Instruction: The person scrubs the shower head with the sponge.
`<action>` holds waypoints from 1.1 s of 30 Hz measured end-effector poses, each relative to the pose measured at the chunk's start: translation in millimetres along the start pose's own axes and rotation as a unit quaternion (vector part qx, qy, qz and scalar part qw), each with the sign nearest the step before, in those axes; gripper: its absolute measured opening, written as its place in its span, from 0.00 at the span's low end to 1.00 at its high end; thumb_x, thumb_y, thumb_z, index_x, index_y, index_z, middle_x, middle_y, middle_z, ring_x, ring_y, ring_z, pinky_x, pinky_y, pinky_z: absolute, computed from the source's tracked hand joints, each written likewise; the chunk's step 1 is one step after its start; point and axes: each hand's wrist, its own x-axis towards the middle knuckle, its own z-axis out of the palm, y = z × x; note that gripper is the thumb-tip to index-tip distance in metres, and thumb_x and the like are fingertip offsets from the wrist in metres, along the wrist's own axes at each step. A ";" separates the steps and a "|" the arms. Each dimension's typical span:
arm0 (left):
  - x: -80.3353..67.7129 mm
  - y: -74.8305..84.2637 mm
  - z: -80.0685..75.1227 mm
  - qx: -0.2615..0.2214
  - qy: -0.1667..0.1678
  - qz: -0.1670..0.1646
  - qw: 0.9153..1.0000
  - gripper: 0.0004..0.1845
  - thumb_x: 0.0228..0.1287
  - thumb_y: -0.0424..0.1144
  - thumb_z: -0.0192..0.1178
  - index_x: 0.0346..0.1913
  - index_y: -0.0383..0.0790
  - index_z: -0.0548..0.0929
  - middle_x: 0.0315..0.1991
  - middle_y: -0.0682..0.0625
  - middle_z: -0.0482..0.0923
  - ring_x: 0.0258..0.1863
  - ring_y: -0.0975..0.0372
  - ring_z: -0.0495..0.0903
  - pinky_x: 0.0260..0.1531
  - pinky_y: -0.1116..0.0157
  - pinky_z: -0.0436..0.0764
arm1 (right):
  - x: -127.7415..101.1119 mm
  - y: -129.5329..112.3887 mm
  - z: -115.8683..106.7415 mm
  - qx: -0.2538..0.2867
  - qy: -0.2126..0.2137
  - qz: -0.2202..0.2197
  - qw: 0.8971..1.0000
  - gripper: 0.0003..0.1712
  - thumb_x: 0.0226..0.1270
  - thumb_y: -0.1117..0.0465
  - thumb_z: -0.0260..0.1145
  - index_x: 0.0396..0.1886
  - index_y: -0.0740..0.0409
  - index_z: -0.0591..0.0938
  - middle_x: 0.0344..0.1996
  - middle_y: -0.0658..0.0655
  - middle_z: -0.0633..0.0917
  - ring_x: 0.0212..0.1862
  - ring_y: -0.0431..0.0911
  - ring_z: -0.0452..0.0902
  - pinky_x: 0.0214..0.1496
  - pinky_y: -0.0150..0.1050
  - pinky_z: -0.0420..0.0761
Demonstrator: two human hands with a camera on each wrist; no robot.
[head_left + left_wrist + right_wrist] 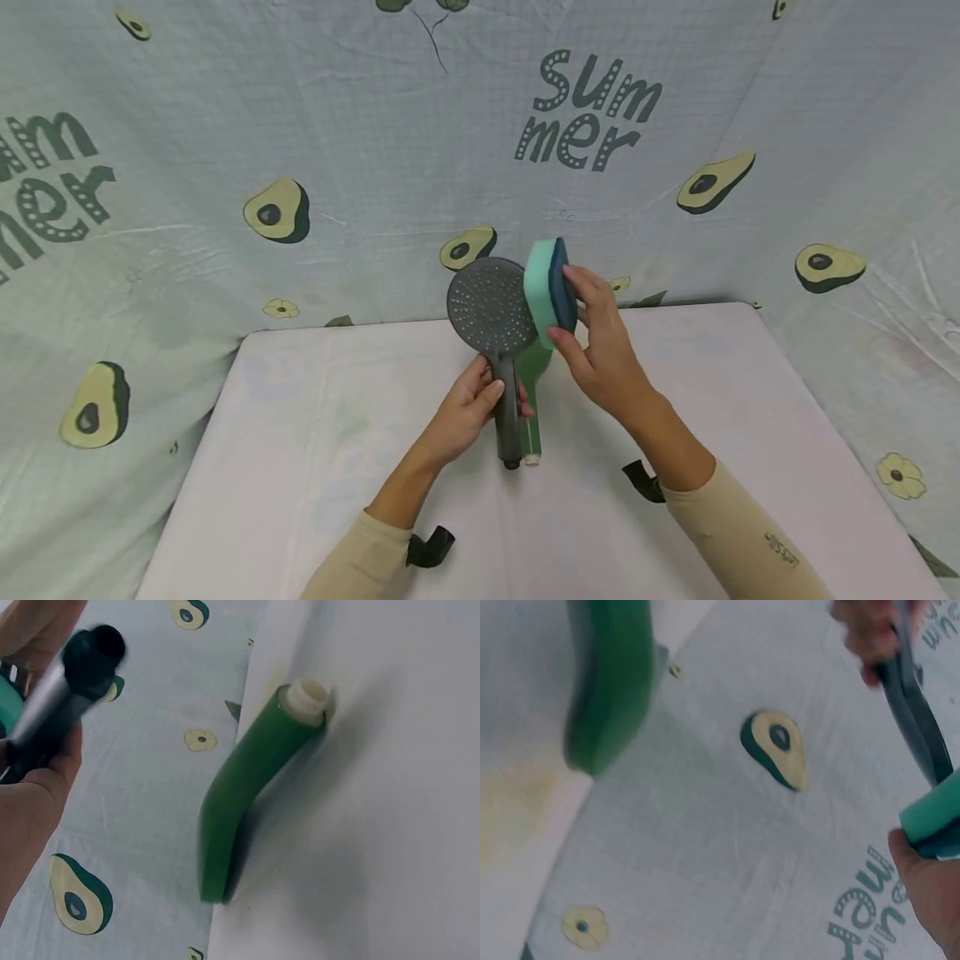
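Observation:
My left hand (472, 408) grips a dark grey shower head (491, 308) by its handle, held upright with the nozzle face toward the head camera. In my right hand (603, 354), thumb and fingers pinch a sponge (542, 292), light teal on one side and dark blue on the other. The sponge's teal side is right at the edge of the shower head's round face. Behind them a green shower head (533, 400) lies on the table, partly hidden in the head view; the left wrist view shows its curved green body (247, 784) and white threaded end (306, 699).
The pale table (337, 467) stretches to both sides, its back edge against a hanging cloth (390, 167) printed with avocados and lettering. Dark straps (431, 547) show at both of the person's wrists, beside beige sleeves (742, 533).

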 end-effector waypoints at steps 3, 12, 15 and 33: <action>-1.1 -1.5 -2.1 0.047 0.001 -0.003 0.999 0.28 0.84 0.31 0.38 0.81 0.40 0.51 0.53 0.27 0.74 0.48 0.53 0.87 0.57 0.62 0.85 | 13.0 -0.9 -14.6 0.013 -0.025 0.034 0.999 0.44 0.75 0.69 0.63 0.82 0.57 0.52 0.76 0.68 0.59 0.73 0.63 0.66 0.67 0.62 0.77; -0.8 0.7 -8.2 0.119 0.056 0.024 0.991 0.23 0.83 0.28 0.41 0.75 0.35 0.60 0.50 0.31 0.76 0.46 0.45 0.86 0.53 0.61 0.86 | 14.2 -1.0 -20.9 0.056 -0.066 0.042 0.995 0.45 0.75 0.70 0.63 0.82 0.56 0.50 0.76 0.66 0.59 0.72 0.62 0.69 0.69 0.61 0.75; 0.3 3.8 -10.7 0.106 0.061 0.035 0.992 0.23 0.82 0.27 0.41 0.75 0.35 0.60 0.51 0.31 0.76 0.47 0.47 0.86 0.54 0.58 0.86 | 4.6 -0.4 -13.0 0.088 -0.061 0.036 0.994 0.44 0.77 0.67 0.62 0.81 0.59 0.47 0.76 0.67 0.59 0.71 0.64 0.71 0.69 0.59 0.75; 0.3 0.1 -21.4 0.183 0.074 0.046 0.979 0.22 0.82 0.28 0.42 0.74 0.35 0.62 0.50 0.31 0.78 0.47 0.47 0.83 0.54 0.59 0.84 | 16.3 -6.7 -34.6 -0.067 -0.086 -0.036 0.993 0.41 0.78 0.35 0.50 0.80 0.53 0.57 0.74 0.68 0.60 0.72 0.63 0.64 0.64 0.65 0.78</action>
